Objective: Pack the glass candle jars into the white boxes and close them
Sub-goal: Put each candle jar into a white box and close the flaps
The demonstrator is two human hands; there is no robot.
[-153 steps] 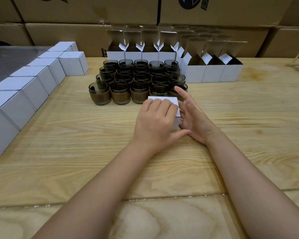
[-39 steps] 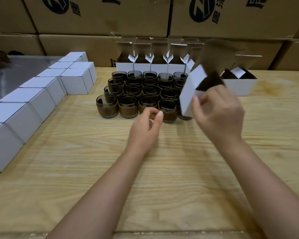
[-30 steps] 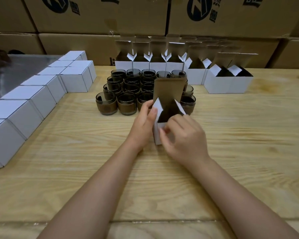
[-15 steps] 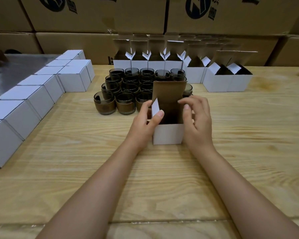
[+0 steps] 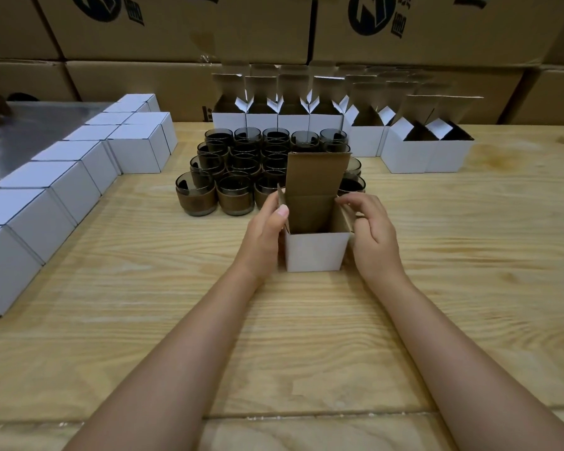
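White cardboard outside and brown inside: one small white box point(image 5: 315, 250) stands upright on the wooden table point(image 5: 144, 320). Its top is open, the back lid sticks straight up and both side flaps are spread outward.

The left hand point(image 5: 262, 236) is curled round the box's left side, with the thumb pressed on the left flap. The right hand point(image 5: 373, 232) does much the same on the right side, fingertips on the right flap and thumb lower down by the wall. So both hands are clamped on this one box, one on each side.

Just behind the box there's a tight cluster of dark glass jars point(image 5: 232, 164) with brown bands, all standing on the table. The raised lid hides part of the nearest ones. Behind the jars, and off to the box's back right, stand more open boxes point(image 5: 404, 154) with their lids up. Well to the left of the box, closed boxes point(image 5: 46, 203) run in a line toward the back, next to a grey metal surface point(image 5: 30, 131). Big brown cartons point(image 5: 176, 27) are stacked behind everything.
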